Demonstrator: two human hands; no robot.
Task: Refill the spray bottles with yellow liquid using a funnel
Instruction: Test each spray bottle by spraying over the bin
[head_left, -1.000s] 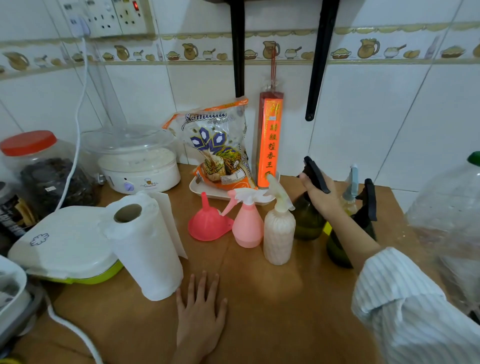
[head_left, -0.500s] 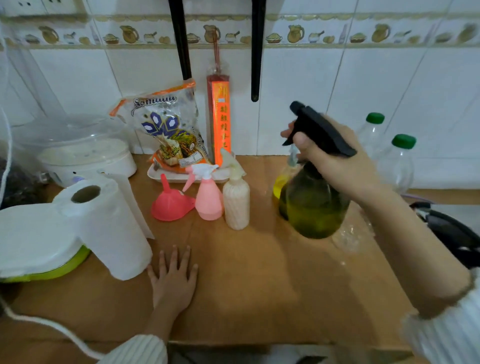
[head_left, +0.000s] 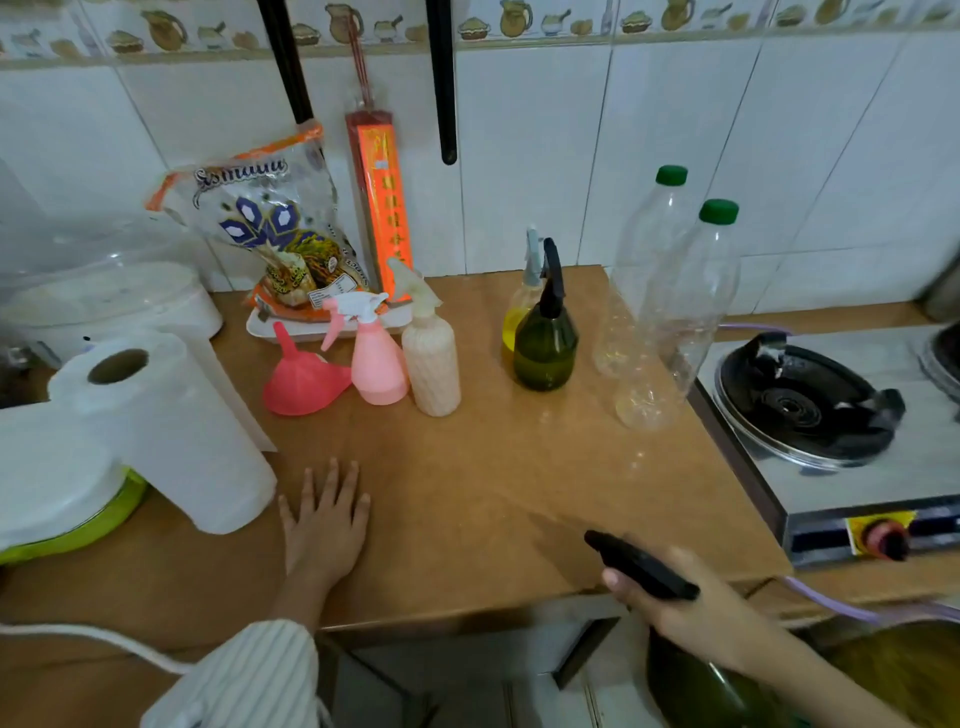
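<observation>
My right hand (head_left: 670, 605) grips a dark green spray bottle (head_left: 691, 680) by its black trigger head, held low in front of the counter's front edge. My left hand (head_left: 324, 519) lies flat on the wooden counter (head_left: 493, 478), fingers apart. A pink funnel (head_left: 301, 382) lies tipped beside a pink spray bottle (head_left: 376, 358) and a cream spray bottle (head_left: 430, 353). Farther right stand a second green spray bottle (head_left: 545, 345) and, behind it, a clear spray bottle with yellow liquid (head_left: 517, 317).
Two clear plastic bottles with green caps (head_left: 670, 312) stand at the counter's right edge. A gas stove (head_left: 810, 410) sits to the right. A paper towel roll (head_left: 166, 431), a white appliance (head_left: 104, 306) and a snack bag (head_left: 265, 234) fill the left and back.
My right hand has carried the green spray bottle from above the counter's middle down to the front edge, close to me. My left hand has stayed flat on the counter.
</observation>
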